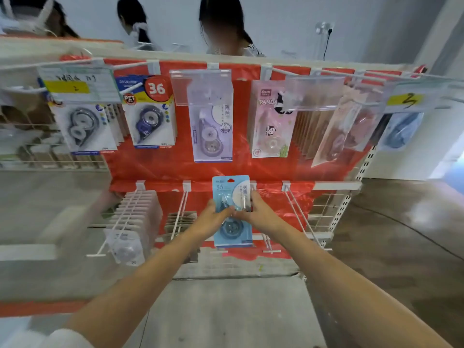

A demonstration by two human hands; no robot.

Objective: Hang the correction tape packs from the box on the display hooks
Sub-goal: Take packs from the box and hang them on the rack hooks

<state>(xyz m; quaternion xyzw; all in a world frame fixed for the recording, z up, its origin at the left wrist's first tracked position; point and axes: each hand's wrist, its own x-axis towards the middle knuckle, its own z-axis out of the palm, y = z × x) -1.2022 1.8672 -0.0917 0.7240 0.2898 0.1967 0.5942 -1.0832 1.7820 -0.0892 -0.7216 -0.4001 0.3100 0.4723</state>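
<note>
Both hands are raised at the lower hook row: the left hand and right hand each grasp a side of a light-blue correction tape pack, held upright before the red backboard. Its middle is covered by fingers; small print is unreadable. Whether its hang hole is on a hook cannot be determined. Upper packs are partly masked by clear label holders. Edges are blurred.

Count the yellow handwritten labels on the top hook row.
2. One yellow handwritten label sits in the sign holder at the far left; the other yellow handwritten label is at the far right. Blurred edges may hide more.
</note>
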